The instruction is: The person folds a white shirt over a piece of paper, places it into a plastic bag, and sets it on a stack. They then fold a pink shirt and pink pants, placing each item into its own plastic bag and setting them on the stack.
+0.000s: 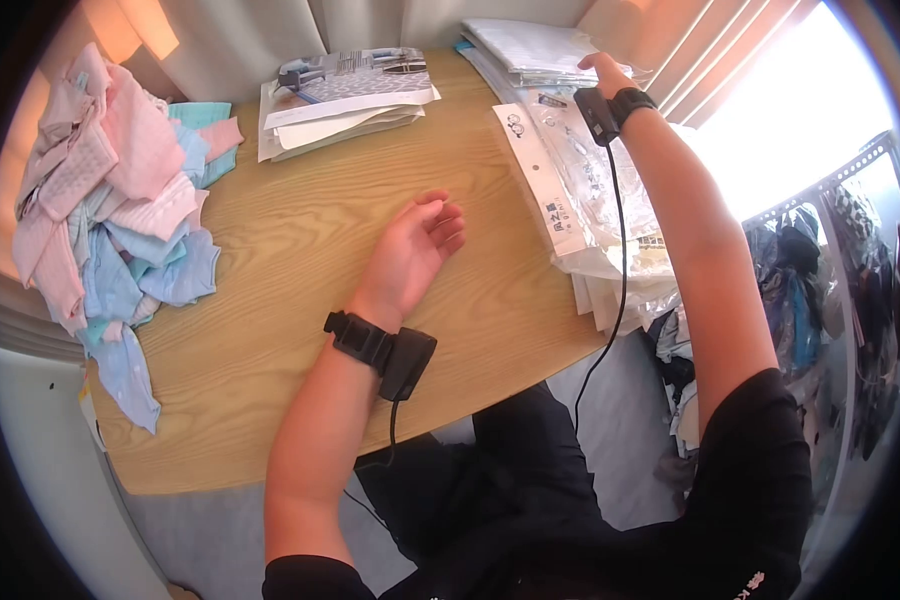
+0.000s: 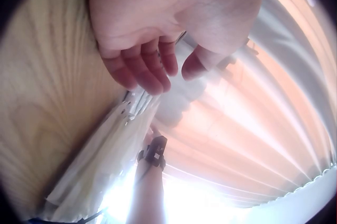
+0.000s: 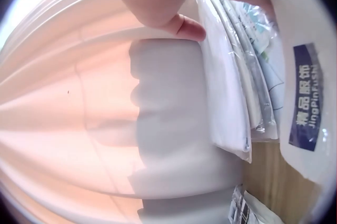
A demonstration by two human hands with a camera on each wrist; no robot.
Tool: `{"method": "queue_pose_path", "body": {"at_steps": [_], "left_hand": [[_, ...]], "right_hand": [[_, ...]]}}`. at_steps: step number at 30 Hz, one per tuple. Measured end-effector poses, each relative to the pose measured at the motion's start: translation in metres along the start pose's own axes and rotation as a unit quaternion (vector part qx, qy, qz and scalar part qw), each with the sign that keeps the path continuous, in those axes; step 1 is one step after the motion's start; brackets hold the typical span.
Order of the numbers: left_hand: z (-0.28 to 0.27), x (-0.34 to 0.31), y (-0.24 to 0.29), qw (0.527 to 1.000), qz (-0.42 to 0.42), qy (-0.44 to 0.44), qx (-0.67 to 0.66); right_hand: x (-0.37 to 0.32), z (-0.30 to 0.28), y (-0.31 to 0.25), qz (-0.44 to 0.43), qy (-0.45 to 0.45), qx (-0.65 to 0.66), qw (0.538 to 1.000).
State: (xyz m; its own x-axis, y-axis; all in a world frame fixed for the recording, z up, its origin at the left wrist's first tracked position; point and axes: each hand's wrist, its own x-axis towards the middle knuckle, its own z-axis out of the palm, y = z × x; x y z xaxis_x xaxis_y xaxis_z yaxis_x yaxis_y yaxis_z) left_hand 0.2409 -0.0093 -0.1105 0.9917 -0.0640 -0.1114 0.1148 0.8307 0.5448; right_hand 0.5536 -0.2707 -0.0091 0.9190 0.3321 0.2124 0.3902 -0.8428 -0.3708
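At far right of brown wooden table (image 1: 320, 210), flat white plastic-wrapped stack (image 1: 525, 48) lying, seeming light, slippery, best gripped by edges; right hand (image 1: 610, 78) touching, grip unclear; left hand (image 1: 413, 252) idling mid-table, empty.

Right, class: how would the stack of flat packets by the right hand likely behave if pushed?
The stack of flat packets would probably slide easily, since it looks glossy and plastic-wrapped. Its layers might shift apart, as their edges look uneven. It seems unlikely to roll, being flat and lying broad side down.
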Motion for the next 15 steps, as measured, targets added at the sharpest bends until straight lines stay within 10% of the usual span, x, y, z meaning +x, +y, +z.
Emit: {"method": "queue_pose_path", "body": {"at_steps": [4, 7, 10, 15], "left_hand": [[0.0, 0.003, 0.001, 1.0, -0.009, -0.004, -0.01], [-0.001, 0.006, 0.001, 1.0, -0.013, -0.008, -0.017], [0.0, 0.006, 0.002, 1.0, -0.018, -0.002, -0.019], [0.001, 0.005, 0.0, 1.0, -0.022, 0.0, -0.022]], "right_hand": [[0.036, 0.007, 0.02, 0.086, 0.005, 0.149, 0.985], [0.054, 0.021, -0.006, 0.349, 0.084, 0.544, 0.759], [0.052, 0.023, -0.007, 0.346, 0.07, 0.599, 0.719], [0.023, 0.013, 0.003, 0.122, 0.015, 0.286, 0.95]]}}
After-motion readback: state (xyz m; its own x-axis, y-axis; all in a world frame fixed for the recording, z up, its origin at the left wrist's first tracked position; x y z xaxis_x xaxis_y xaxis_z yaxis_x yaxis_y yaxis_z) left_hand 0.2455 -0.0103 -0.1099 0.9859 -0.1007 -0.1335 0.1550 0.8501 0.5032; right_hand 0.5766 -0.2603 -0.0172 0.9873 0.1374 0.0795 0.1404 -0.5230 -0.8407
